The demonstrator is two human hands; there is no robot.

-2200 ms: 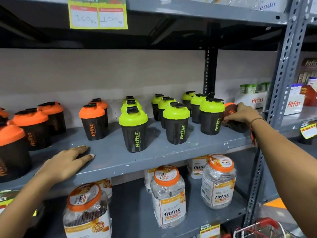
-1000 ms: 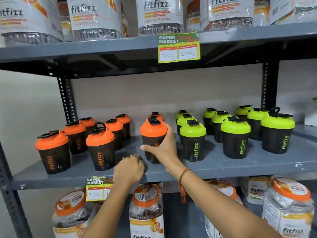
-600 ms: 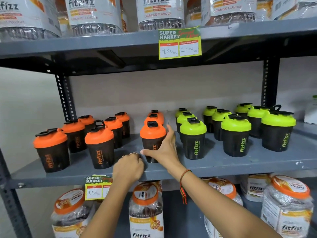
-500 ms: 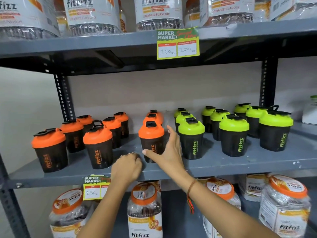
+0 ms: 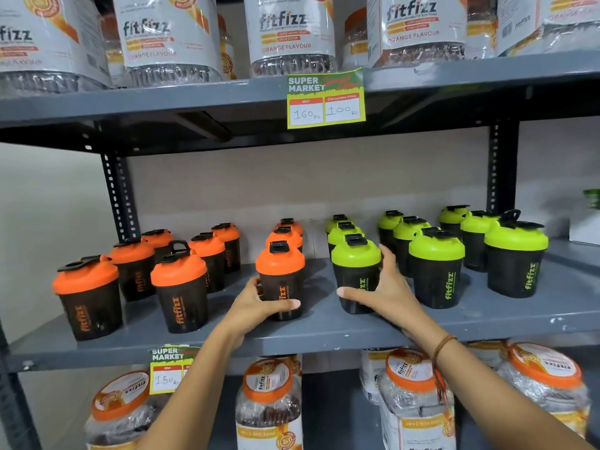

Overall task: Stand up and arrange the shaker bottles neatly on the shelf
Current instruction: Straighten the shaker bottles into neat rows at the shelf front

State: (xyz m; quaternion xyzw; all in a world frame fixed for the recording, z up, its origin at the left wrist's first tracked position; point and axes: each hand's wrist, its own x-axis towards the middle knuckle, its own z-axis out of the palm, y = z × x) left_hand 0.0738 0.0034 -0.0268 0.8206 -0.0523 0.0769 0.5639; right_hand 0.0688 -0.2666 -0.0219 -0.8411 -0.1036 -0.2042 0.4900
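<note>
Black shaker bottles stand upright in rows on the grey middle shelf (image 5: 324, 332), orange-lidded ones on the left, green-lidded ones on the right. My left hand (image 5: 256, 306) wraps the base of the front orange-lidded shaker (image 5: 281, 274) in the middle row. My right hand (image 5: 383, 290) grips the front green-lidded shaker (image 5: 355, 271) right beside it, thumb in front, fingers behind. One orange-lidded shaker (image 5: 180, 284) stands forward of its row with its carry loop raised. The far-left orange-lidded shaker (image 5: 86, 297) has its cap flipped open.
Large wrapped fitfizz jars (image 5: 289, 34) fill the shelf above, with a price tag (image 5: 325, 99) hanging from its edge. More jars (image 5: 268, 407) stand on the shelf below, beside another tag (image 5: 167, 368). Perforated uprights (image 5: 117, 196) frame the bay.
My right hand let go of the orange-lidded shaker it had set at the front and moved right onto the green-lidded one. My left hand rose from the shelf edge and took the orange-lidded shaker.
</note>
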